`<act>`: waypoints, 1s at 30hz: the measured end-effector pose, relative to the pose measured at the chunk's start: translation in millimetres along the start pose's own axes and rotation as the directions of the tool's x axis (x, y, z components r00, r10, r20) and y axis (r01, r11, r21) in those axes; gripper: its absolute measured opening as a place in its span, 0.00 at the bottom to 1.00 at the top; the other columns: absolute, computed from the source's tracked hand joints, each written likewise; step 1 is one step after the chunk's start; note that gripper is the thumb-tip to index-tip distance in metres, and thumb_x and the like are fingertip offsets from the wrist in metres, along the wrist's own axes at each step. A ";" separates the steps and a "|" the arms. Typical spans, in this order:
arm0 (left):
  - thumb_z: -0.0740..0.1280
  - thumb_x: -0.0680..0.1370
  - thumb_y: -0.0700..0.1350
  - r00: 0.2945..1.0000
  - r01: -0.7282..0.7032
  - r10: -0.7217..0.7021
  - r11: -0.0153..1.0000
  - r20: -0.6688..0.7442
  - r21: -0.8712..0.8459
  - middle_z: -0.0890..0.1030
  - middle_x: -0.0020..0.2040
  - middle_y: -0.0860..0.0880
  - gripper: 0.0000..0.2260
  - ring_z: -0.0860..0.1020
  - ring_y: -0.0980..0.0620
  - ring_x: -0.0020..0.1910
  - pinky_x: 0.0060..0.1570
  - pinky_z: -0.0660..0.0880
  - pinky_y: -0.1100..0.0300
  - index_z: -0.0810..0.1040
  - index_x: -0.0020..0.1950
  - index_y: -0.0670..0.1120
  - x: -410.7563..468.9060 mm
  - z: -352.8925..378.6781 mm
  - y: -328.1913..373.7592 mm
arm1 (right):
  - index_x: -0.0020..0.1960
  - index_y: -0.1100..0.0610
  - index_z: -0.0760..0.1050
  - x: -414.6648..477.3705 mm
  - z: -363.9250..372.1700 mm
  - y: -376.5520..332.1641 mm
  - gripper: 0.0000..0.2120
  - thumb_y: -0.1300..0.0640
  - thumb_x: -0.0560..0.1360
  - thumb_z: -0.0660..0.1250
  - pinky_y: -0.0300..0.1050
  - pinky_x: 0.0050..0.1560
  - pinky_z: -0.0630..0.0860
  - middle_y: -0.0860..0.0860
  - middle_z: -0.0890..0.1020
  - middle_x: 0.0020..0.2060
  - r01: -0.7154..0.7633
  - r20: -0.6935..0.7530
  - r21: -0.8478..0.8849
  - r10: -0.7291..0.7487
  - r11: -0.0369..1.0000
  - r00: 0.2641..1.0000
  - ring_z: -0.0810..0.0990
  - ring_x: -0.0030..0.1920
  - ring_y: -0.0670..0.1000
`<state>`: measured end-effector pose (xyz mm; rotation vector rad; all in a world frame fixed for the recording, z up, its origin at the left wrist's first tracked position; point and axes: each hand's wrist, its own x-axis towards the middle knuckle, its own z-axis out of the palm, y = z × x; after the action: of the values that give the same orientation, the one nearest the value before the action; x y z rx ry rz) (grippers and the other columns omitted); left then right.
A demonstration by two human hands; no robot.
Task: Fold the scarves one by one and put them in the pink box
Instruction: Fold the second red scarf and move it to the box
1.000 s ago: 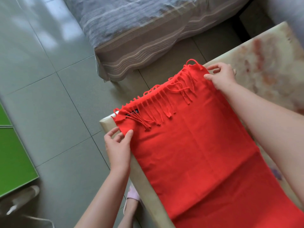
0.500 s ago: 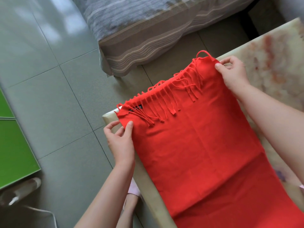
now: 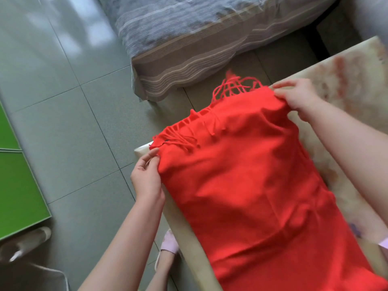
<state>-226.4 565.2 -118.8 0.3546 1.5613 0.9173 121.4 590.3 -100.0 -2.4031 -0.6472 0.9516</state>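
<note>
Red scarf (image 3: 252, 185) lies along surface (image 3: 357, 80) left edge | left hand (image 3: 147, 177) and right hand (image 3: 298, 97) each pinch a fringed-end corner | end now lifted, fringe (image 3: 235, 89) flicking up | next fold likely beginning

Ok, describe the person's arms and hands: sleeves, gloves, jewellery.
Both are bare. The left hand and right hand wear no gloves; no ring, watch or bracelet shows. No sleeve shows on the left forearm or right forearm.
</note>
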 end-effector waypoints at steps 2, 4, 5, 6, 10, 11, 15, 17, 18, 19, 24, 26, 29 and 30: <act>0.62 0.78 0.33 1.000 0.022 -0.022 1.000 0.003 0.013 0.79 0.40 0.50 0.11 0.75 0.59 0.36 0.44 0.72 0.63 0.78 0.43 0.48 2.4 -0.4 -1.5 | 0.59 0.52 0.77 -1.7 4.3 -1.5 0.14 0.61 0.74 0.65 0.37 0.30 0.66 0.53 0.77 0.41 0.035 -0.019 0.081 -0.034 0.996 0.999 0.70 0.32 0.44; 0.61 0.78 0.34 0.999 0.016 -0.017 1.000 0.041 0.020 0.79 0.39 0.51 0.11 0.75 0.60 0.34 0.37 0.74 0.66 0.77 0.45 0.49 1.7 0.1 -0.9 | 0.59 0.51 0.77 -3.2 5.6 -2.0 0.15 0.61 0.74 0.64 0.38 0.33 0.68 0.54 0.77 0.43 0.061 -0.020 0.124 -0.059 0.990 0.998 0.71 0.33 0.44; 0.61 0.78 0.34 0.998 0.014 -0.014 1.000 0.069 0.004 0.79 0.40 0.51 0.11 0.76 0.60 0.35 0.34 0.74 0.68 0.77 0.47 0.49 -0.1 2.0 1.9 | 0.59 0.51 0.76 -5.2 4.2 -3.9 0.14 0.61 0.75 0.64 0.38 0.34 0.70 0.54 0.77 0.43 0.067 -0.017 0.180 -0.065 0.981 0.998 0.72 0.33 0.44; 0.61 0.78 0.34 0.995 0.008 -0.005 1.000 0.096 -0.028 0.80 0.40 0.51 0.11 0.77 0.59 0.35 0.34 0.75 0.69 0.78 0.47 0.49 -2.0 4.5 6.2 | 0.58 0.51 0.76 -6.5 1.7 -5.9 0.12 0.62 0.76 0.64 0.37 0.34 0.71 0.51 0.78 0.41 0.074 -0.008 0.293 -0.075 0.953 0.997 0.72 0.32 0.42; 0.61 0.79 0.35 0.983 0.034 0.003 0.979 0.181 -0.201 0.82 0.39 0.52 0.11 0.78 0.61 0.35 0.37 0.75 0.69 0.78 0.46 0.49 -5.4 12.9 18.5 | 0.55 0.55 0.75 -4.4 -10.0 -7.6 0.09 0.64 0.78 0.62 0.32 0.28 0.72 0.42 0.80 0.27 0.011 0.029 0.608 -0.036 0.794 0.999 0.76 0.26 0.38; 0.61 0.79 0.35 0.986 0.033 -0.003 0.984 0.169 -0.177 0.81 0.39 0.52 0.11 0.77 0.61 0.35 0.35 0.75 0.70 0.78 0.46 0.50 -5.9 11.6 17.4 | 0.58 0.56 0.76 -4.5 -10.9 -2.0 0.11 0.64 0.77 0.63 0.31 0.27 0.71 0.42 0.81 0.26 -0.012 0.016 0.517 0.005 0.856 1.000 0.75 0.25 0.38; 0.60 0.80 0.36 0.993 -0.038 0.034 0.999 0.110 0.032 0.79 0.38 0.54 0.11 0.75 0.62 0.32 0.30 0.73 0.69 0.76 0.49 0.51 -5.4 2.2 5.6 | 0.60 0.57 0.76 -6.8 -5.8 20.3 0.13 0.61 0.76 0.65 0.33 0.26 0.67 0.48 0.78 0.33 -0.060 -0.003 0.274 0.063 0.960 0.998 0.72 0.24 0.38; 0.59 0.80 0.36 0.994 -0.061 0.052 0.994 0.096 0.087 0.79 0.38 0.52 0.10 0.76 0.61 0.31 0.30 0.74 0.68 0.73 0.50 0.52 -3.7 -0.5 1.7 | 0.60 0.55 0.76 -10.4 -3.4 20.4 0.12 0.61 0.76 0.65 0.31 0.23 0.66 0.49 0.75 0.34 -0.042 0.010 0.263 0.041 0.964 0.999 0.71 0.21 0.38; 0.60 0.80 0.37 0.993 -0.056 0.046 0.994 0.105 0.096 0.79 0.38 0.51 0.09 0.76 0.60 0.31 0.29 0.74 0.68 0.72 0.51 0.51 -3.2 -1.1 0.3 | 0.60 0.54 0.75 -13.5 -2.4 20.2 0.13 0.60 0.77 0.65 0.31 0.22 0.66 0.49 0.75 0.34 -0.038 0.019 0.262 0.034 0.964 0.999 0.70 0.19 0.37; 0.61 0.80 0.37 0.992 -0.043 0.031 0.994 0.123 0.103 0.79 0.39 0.50 0.09 0.76 0.60 0.31 0.29 0.74 0.68 0.72 0.53 0.51 -3.4 0.0 -0.8 | 0.60 0.53 0.75 -16.0 -1.6 20.8 0.12 0.59 0.77 0.66 0.30 0.21 0.66 0.48 0.76 0.32 -0.041 0.033 0.274 0.033 0.961 0.999 0.70 0.19 0.37; 0.62 0.77 0.32 0.972 0.074 -0.040 0.987 0.231 -0.140 0.83 0.39 0.51 0.11 0.80 0.60 0.34 0.36 0.78 0.68 0.77 0.49 0.48 -1.0 19.8 16.4 | 0.57 0.55 0.75 -23.8 -1.8 13.7 0.13 0.64 0.74 0.69 0.32 0.27 0.72 0.43 0.82 0.26 -0.089 0.175 0.451 0.010 0.888 0.985 0.78 0.25 0.39; 0.62 0.78 0.32 0.975 0.157 -0.091 0.929 0.205 -0.335 0.83 0.39 0.50 0.11 0.81 0.58 0.34 0.38 0.79 0.65 0.75 0.47 0.48 3.4 26.2 24.4 | 0.54 0.54 0.76 -18.9 -7.6 10.8 0.10 0.65 0.74 0.68 0.33 0.34 0.75 0.45 0.82 0.30 -0.057 0.119 0.652 -0.028 0.756 0.993 0.78 0.30 0.40; 0.65 0.77 0.37 0.978 0.206 -0.200 0.973 0.059 -0.109 0.78 0.43 0.48 0.08 0.76 0.58 0.32 0.28 0.74 0.66 0.70 0.50 0.48 6.5 22.4 21.0 | 0.59 0.56 0.76 -19.7 -9.8 14.8 0.14 0.63 0.74 0.69 0.34 0.29 0.74 0.44 0.81 0.28 -0.055 0.072 0.490 0.023 0.870 0.997 0.76 0.26 0.40; 0.66 0.77 0.39 0.981 0.191 -0.191 0.982 0.020 0.001 0.77 0.45 0.49 0.09 0.74 0.58 0.33 0.28 0.72 0.66 0.69 0.53 0.48 7.5 19.5 17.1 | 0.61 0.56 0.75 -21.3 -8.3 18.4 0.17 0.62 0.73 0.70 0.32 0.25 0.72 0.43 0.80 0.26 -0.062 0.084 0.349 0.035 0.935 0.996 0.74 0.23 0.39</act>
<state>-214.5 588.0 -110.8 0.2085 1.5469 0.7626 118.2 561.6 -94.7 -2.0817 -0.4033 1.0832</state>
